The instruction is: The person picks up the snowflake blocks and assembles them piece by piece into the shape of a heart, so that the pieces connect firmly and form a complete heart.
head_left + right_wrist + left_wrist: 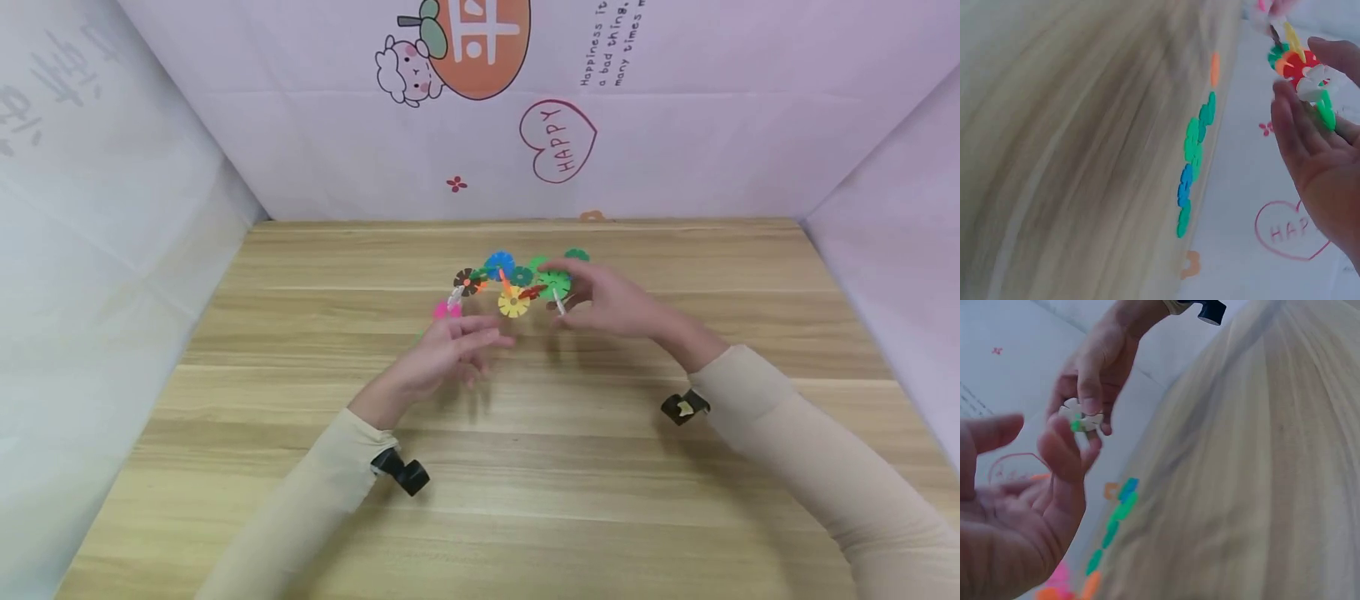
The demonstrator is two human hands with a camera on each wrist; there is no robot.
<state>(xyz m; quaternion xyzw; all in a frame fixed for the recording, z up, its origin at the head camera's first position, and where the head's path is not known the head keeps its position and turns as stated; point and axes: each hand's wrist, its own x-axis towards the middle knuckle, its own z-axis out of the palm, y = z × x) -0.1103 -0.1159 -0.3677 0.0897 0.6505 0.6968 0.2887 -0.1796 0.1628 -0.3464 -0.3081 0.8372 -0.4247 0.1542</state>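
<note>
A chain of interlocking notched plastic discs is held above the back of the table. Its members include a yellow disc (513, 309), a red disc (532, 292), a brown disc (462, 282) and a pink disc (447, 309). My right hand (618, 302) grips the chain's right end, around a light green disc (553, 285) and a white disc (1312, 87). Beside the left end, my left hand (442, 357) has its thumb and fingers apart, and no disc shows between them in the left wrist view. Its fingertips are blurred in the head view.
Loose discs lie in a row along the table's back edge, among them a blue disc (498, 264) and a teal disc (577, 254). Behind rises a printed white cloth (337, 158), with more cloth at both sides. Bare wood (525, 483) shows nearer me.
</note>
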